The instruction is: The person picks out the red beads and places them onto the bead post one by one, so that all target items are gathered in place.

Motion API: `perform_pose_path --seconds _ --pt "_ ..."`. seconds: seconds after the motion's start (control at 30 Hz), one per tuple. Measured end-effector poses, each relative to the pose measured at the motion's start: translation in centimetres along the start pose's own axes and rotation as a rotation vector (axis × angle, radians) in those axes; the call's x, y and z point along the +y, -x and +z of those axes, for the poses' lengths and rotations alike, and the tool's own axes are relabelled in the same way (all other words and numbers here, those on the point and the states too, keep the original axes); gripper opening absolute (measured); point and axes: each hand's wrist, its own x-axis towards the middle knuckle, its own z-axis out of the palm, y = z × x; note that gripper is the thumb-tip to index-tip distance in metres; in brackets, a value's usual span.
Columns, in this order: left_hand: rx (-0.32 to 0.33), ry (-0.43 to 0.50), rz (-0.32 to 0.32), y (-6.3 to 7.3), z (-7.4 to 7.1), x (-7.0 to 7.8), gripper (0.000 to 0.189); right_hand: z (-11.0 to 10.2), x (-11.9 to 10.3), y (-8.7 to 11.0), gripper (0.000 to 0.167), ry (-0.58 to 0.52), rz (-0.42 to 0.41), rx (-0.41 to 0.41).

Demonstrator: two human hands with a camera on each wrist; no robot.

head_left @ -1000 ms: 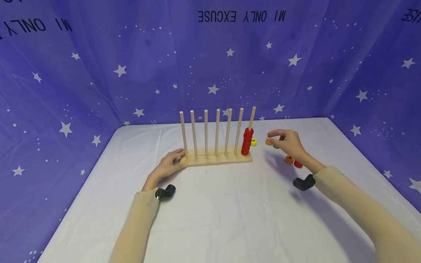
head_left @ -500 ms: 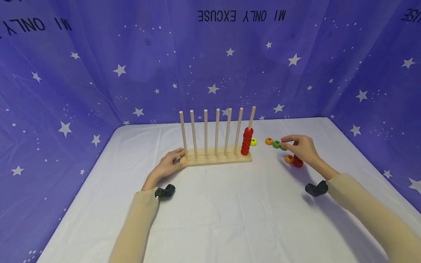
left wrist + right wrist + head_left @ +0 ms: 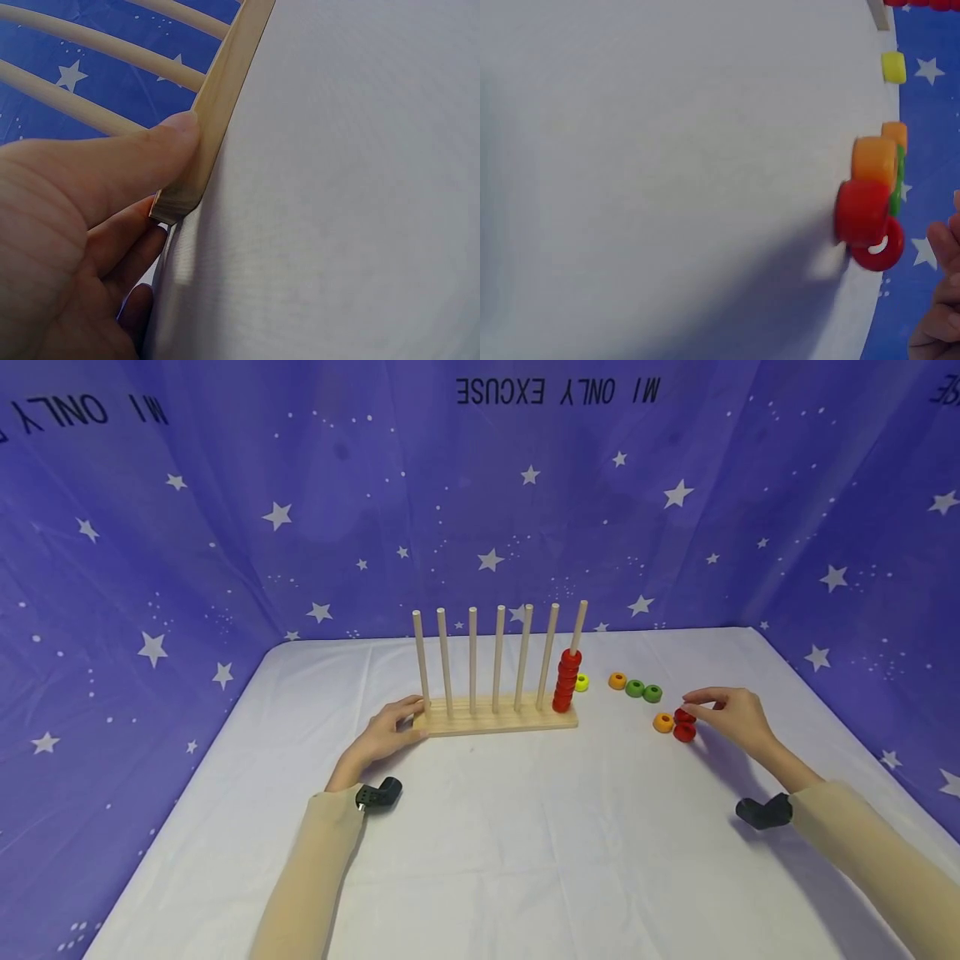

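My left hand (image 3: 388, 732) holds the left end of the wooden peg rack (image 3: 495, 720), its thumb lying on the edge of the base. The rack bears a row of upright pegs, and red beads (image 3: 566, 681) are stacked on the rightmost one. To the right, my right hand (image 3: 731, 717) hovers with its fingertips just over a red bead (image 3: 684, 716). In the right wrist view that red bead (image 3: 864, 261) is tilted, its hole showing, and the visible fingers are apart from it. Another red bead (image 3: 684, 732) sits close in front.
An orange bead (image 3: 663, 722) lies beside the red ones. Farther back are another orange bead (image 3: 617, 681) and two green beads (image 3: 635, 688). A yellow bead (image 3: 582, 682) is partly hidden behind the red stack. A starry purple curtain (image 3: 450, 510) surrounds the white table (image 3: 480, 843).
My right hand has let go of beads among the orange and green ones, then moved right and nearer to the red beads. The left hand has stayed on the rack.
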Motion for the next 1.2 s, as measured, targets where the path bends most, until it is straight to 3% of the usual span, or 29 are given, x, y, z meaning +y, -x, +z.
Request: perform_pose_path --seconds 0.27,0.73,1.2 --pt "-0.001 -0.014 -0.009 0.0 0.1 -0.1 0.059 0.5 1.4 0.6 0.036 -0.002 0.077 -0.056" --pt "0.003 -0.001 0.004 0.0 0.1 -0.1 0.058 1.0 2.3 1.3 0.045 0.039 0.051 -0.166" --pt "0.001 -0.005 -0.017 0.1 0.1 0.1 0.058 1.3 2.3 1.4 0.047 0.053 0.035 -0.205"
